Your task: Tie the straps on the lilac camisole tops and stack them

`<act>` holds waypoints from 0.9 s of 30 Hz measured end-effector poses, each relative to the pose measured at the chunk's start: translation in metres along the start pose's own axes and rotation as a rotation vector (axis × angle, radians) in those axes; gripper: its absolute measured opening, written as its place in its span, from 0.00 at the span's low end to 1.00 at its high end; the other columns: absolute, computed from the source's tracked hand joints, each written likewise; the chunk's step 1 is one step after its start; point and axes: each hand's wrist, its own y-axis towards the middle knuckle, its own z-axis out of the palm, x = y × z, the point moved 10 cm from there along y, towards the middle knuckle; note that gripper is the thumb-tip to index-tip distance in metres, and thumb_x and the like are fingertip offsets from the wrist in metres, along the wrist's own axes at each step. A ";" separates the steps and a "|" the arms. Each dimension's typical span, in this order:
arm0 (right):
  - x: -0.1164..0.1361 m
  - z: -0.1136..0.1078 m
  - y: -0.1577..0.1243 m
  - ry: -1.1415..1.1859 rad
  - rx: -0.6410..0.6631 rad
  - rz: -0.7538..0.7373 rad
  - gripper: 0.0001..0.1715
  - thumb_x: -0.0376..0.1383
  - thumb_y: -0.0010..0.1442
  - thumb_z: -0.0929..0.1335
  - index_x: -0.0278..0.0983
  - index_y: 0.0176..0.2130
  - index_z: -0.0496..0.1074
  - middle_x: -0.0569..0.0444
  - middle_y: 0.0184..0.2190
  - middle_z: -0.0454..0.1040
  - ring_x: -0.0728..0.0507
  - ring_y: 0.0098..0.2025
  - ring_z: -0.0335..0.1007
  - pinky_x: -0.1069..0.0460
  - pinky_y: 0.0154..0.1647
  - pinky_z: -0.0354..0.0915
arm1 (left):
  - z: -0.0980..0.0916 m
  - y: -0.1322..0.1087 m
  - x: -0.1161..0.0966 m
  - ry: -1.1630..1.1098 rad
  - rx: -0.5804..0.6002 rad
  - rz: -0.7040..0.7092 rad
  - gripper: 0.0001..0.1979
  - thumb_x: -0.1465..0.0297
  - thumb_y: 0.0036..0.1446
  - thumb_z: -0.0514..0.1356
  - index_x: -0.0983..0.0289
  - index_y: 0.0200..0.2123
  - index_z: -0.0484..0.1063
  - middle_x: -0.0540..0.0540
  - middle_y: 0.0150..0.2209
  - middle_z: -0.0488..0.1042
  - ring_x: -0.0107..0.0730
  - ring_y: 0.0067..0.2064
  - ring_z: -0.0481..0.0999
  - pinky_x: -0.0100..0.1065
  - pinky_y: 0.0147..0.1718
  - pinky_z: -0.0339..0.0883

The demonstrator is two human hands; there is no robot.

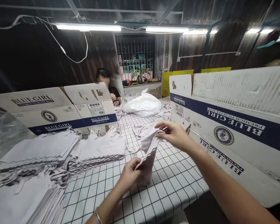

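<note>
A pale pinkish-grey cloth piece [150, 155] with a wavy edge is stretched between my two hands above the checked table cover [172, 183]. My left hand [131, 175] pinches its lower left corner between thumb and fingers. Higher up and to the right, my right hand [171, 133] grips the upper end. Part of the cloth hangs down between the hands. Just behind it, a loose crumpled piece [140, 131] of similar fabric lies on the cover.
Stacks of similar cloth [40, 146] fill the left side. Printed cartons stand at the left [60, 118] and right [233, 124]. Toward the back are a white plastic bag [143, 104], more fabric and a seated person [113, 91], partly behind the left carton.
</note>
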 end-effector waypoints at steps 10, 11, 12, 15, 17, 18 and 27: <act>-0.103 -0.062 -0.001 -0.388 -0.154 0.257 0.11 0.42 0.53 0.71 0.37 0.28 0.72 0.55 0.23 0.72 0.47 0.26 0.66 0.51 0.29 0.60 | -0.081 0.046 -0.017 0.150 -0.022 0.024 0.12 0.72 0.49 0.54 0.63 0.34 0.76 0.51 0.33 0.78 0.34 0.35 0.76 0.31 0.34 0.68; -0.102 -0.068 -0.007 -0.397 -0.221 0.228 0.12 0.43 0.53 0.70 0.37 0.28 0.72 0.55 0.26 0.72 0.47 0.27 0.66 0.51 0.30 0.59 | -0.088 0.046 -0.030 0.204 -0.066 0.098 0.12 0.73 0.51 0.54 0.63 0.35 0.76 0.51 0.34 0.78 0.34 0.36 0.75 0.31 0.35 0.68; -0.102 -0.072 -0.015 -0.402 -0.273 0.204 0.12 0.44 0.54 0.69 0.37 0.28 0.71 0.54 0.28 0.72 0.47 0.29 0.65 0.51 0.31 0.59 | -0.091 0.042 -0.042 0.257 -0.096 0.173 0.13 0.73 0.52 0.53 0.62 0.35 0.77 0.52 0.34 0.78 0.34 0.37 0.75 0.32 0.36 0.68; -0.123 -0.063 -0.054 -0.418 -0.294 0.210 0.14 0.46 0.55 0.68 0.38 0.29 0.71 0.53 0.33 0.71 0.46 0.31 0.64 0.50 0.34 0.60 | -0.074 0.018 -0.050 0.400 -0.068 0.328 0.13 0.76 0.54 0.52 0.61 0.34 0.76 0.53 0.35 0.77 0.35 0.40 0.73 0.36 0.41 0.66; -0.153 -0.044 -0.087 -0.442 -0.219 0.279 0.13 0.45 0.55 0.68 0.38 0.28 0.71 0.52 0.33 0.69 0.45 0.32 0.64 0.49 0.37 0.61 | -0.046 -0.005 -0.025 0.459 0.044 0.302 0.14 0.77 0.54 0.51 0.61 0.34 0.76 0.53 0.36 0.77 0.36 0.40 0.72 0.39 0.42 0.64; -0.168 -0.033 -0.103 -0.455 -0.168 0.317 0.12 0.44 0.55 0.69 0.38 0.28 0.72 0.52 0.33 0.69 0.44 0.33 0.65 0.49 0.38 0.61 | -0.031 -0.016 -0.007 0.479 0.099 0.253 0.13 0.77 0.54 0.52 0.60 0.35 0.76 0.54 0.37 0.76 0.37 0.41 0.71 0.40 0.43 0.64; -0.193 0.011 -0.143 -0.623 0.039 0.222 0.06 0.42 0.56 0.70 0.43 0.33 0.75 0.51 0.40 0.70 0.37 0.46 0.63 0.41 0.52 0.56 | 0.002 -0.064 0.059 0.784 -0.017 -0.180 0.22 0.51 0.58 0.56 0.62 0.46 0.67 0.59 0.44 0.69 0.48 0.46 0.68 0.44 0.42 0.62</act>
